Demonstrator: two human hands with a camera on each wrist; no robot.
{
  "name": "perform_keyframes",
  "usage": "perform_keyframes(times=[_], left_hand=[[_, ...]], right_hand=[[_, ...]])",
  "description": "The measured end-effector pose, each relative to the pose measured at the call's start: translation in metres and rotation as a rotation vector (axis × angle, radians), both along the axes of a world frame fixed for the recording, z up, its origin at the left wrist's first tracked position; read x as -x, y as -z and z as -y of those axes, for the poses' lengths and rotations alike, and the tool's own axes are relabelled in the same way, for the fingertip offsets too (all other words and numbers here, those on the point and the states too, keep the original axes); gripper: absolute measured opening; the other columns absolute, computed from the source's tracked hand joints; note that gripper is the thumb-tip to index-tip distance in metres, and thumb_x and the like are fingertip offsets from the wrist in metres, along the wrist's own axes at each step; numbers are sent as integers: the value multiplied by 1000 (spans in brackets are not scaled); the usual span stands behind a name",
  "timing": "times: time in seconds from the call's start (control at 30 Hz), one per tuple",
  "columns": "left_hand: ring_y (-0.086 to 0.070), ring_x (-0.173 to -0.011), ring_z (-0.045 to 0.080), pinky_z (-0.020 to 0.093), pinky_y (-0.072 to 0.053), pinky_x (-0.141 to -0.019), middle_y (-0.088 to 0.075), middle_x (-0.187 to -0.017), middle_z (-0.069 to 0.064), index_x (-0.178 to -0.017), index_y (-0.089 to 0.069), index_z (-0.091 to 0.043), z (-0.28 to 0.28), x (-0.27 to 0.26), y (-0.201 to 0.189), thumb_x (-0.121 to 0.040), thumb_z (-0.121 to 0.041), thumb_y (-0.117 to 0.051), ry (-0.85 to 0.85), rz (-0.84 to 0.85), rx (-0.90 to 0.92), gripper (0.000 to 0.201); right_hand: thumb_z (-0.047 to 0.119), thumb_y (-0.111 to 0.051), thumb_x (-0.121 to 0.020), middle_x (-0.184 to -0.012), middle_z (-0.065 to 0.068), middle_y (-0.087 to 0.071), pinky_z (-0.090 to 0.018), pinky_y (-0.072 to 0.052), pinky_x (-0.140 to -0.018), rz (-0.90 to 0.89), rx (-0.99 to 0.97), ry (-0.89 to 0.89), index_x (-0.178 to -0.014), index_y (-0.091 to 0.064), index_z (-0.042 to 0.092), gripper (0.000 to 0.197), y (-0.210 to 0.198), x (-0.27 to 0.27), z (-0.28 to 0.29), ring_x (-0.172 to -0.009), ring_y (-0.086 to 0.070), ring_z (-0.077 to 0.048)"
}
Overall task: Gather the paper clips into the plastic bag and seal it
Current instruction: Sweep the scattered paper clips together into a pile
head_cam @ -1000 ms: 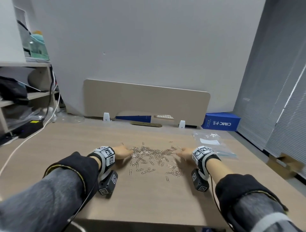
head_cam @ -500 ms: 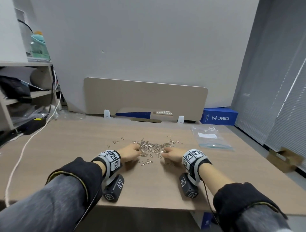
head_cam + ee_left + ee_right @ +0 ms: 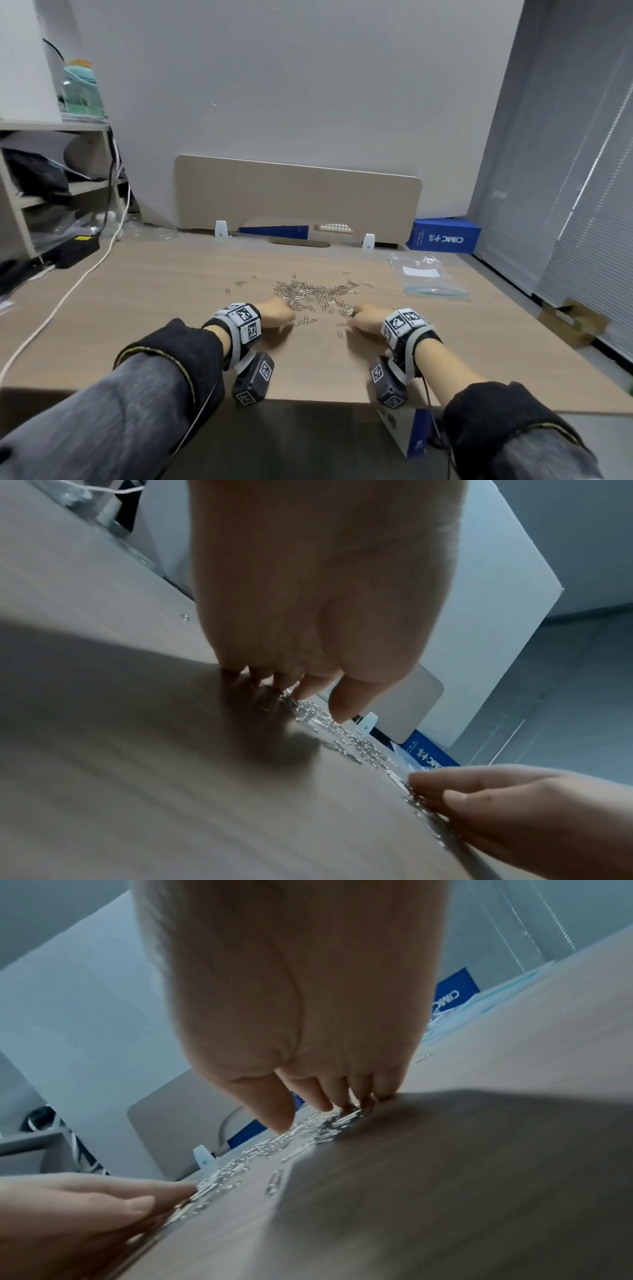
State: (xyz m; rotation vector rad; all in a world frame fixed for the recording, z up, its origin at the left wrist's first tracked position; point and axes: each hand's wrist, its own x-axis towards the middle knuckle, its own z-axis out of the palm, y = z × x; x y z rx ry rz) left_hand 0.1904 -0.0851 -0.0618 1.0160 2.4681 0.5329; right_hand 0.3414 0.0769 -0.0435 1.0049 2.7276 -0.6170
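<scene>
1. Looking down from the head view, I have my left hand (image 3: 276, 316) and right hand (image 3: 367, 319) flanking the near edge of the paper clips (image 3: 315, 295). The heap stretches left to right just beyond my knuckles, with strays further left. The plastic bag (image 3: 429, 278) lies flat, well apart to the right and further from me, so my right hand is nearer it. The wooden desk (image 3: 164, 308) ends at a beige divider panel (image 3: 298, 198); a blue box (image 3: 445, 236) sits beyond the bag, blinds on the right.

2. From the left wrist, my fingers (image 3: 260, 680) curl down onto a small clump of clips; I judge they rake rather than grip.

3. From the right wrist, my fingertips (image 3: 363, 1096) likewise press a clump against the desk, thumb free, nothing firmly grasped.
</scene>
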Motion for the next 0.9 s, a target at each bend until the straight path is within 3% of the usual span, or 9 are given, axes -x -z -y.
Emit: perform_keyframes(times=[0.13,0.2,0.27,0.33,0.4,0.5,0.57,0.73,0.9], left_hand=[[-39,-66,12,22,-29,-57,-41,-73,-2,-69,-43,-21,-6,4,-5,-91,-3,-51,23,145,-185,29],[-37,-57,9,21,-28,-52,-40,-70,-2,-68,-46,-21,-5,12,-10,-89,-2,-49,-31,100,-210,29],[-45,-55,16,22,-34,-49,-48,-66,3,-71,-56,-13,-2,18,-14,-87,-1,-47,-124,17,-235,22],[-52,-53,19,24,-39,-49,-54,-64,6,-74,-60,-7,0,19,-20,-87,-3,-51,-152,31,-235,17],[-58,-46,19,22,-45,-46,-61,-61,8,-78,-63,-4,-2,13,-26,-86,-4,-56,-70,150,-154,12],[-67,-58,23,24,-55,-55,-69,-67,9,-88,-67,-3,-10,-1,-35,-90,-11,-53,191,415,93,17],[-69,-64,22,27,-56,-62,-72,-75,9,-94,-67,-3,-18,-7,-36,-93,-14,-50,292,514,196,21],[-59,-57,18,29,-55,-57,-63,-71,10,-82,-63,-9,-46,0,-24,-93,-9,-49,180,434,91,18],[-53,-54,15,22,-48,-48,-58,-70,6,-89,-56,-12,-53,27,-25,-94,-11,-53,94,315,-44,6]], right_hand=[[5,-50,-94,-143,-23,-47,-40,-38,-109,-196,204,-21,-137,-45,-6,44,-4,7,6,-131,-47,-33],[3,-49,-94,-140,-26,-49,-41,-45,-99,-263,220,-15,-134,-47,-10,42,-10,5,-4,-126,-52,-35],[5,-49,-95,-132,-20,-57,-27,-52,-72,-335,231,40,-131,-53,-3,37,-15,2,-18,-106,-60,-24],[6,-51,-94,-104,-14,-68,-19,-47,-60,-366,281,106,-111,-63,5,21,-17,1,-31,-77,-60,-16],[4,-51,-92,-73,-10,-71,-22,-51,-52,-254,368,101,-93,-66,5,15,-17,-1,-36,-57,-63,-16],[8,-47,-91,-67,-8,-70,-24,-55,-57,110,499,-70,-89,-67,5,20,-18,-1,-28,-59,-66,-19],[12,-47,-92,-73,-8,-70,-24,-56,-59,196,537,-133,-89,-67,6,21,-18,7,-22,-60,-67,-16],[2,-49,-89,-71,-8,-68,-23,-54,-55,-9,541,-114,-84,-70,9,22,-11,41,-19,-60,-62,-15],[-2,-45,-90,-73,-3,-68,-23,-52,-56,-251,465,-75,-81,-69,13,29,-4,57,-33,-59,-62,-10]])
